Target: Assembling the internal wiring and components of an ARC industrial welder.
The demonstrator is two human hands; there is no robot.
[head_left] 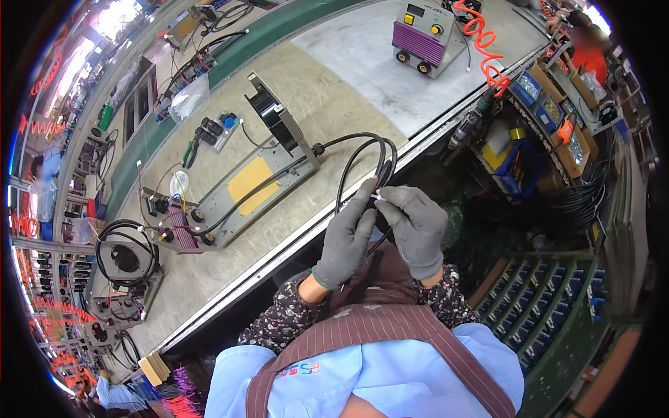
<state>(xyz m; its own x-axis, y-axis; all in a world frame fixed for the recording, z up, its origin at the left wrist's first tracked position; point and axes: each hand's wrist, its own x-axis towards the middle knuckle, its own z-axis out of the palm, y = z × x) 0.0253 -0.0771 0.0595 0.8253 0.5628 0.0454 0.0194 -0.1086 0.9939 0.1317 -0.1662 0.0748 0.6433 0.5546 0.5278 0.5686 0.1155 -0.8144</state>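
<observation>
Both my hands wear grey gloves and meet just off the table's front edge. My left hand (347,240) is closed, its thumb and fingers gripping a black power cable (352,166) near its end. In a pinch, my right hand (416,226) holds a small white-tipped wire end (377,196) beside the left fingertips; its details are too small to tell. The cable loops back to a black gland on an open grey metal chassis (237,233). On that chassis are a black fan (270,111), a yellow sheet (252,187) and several loose wires.
Green-handled pliers (189,155) lie behind the chassis. A purple-fronted machine (419,43) stands at the far right, near a coiled orange hose (479,31). Another chassis with coiled cable (125,258) is at left. Parts bins (550,111) and a green rack (543,299) stand at right.
</observation>
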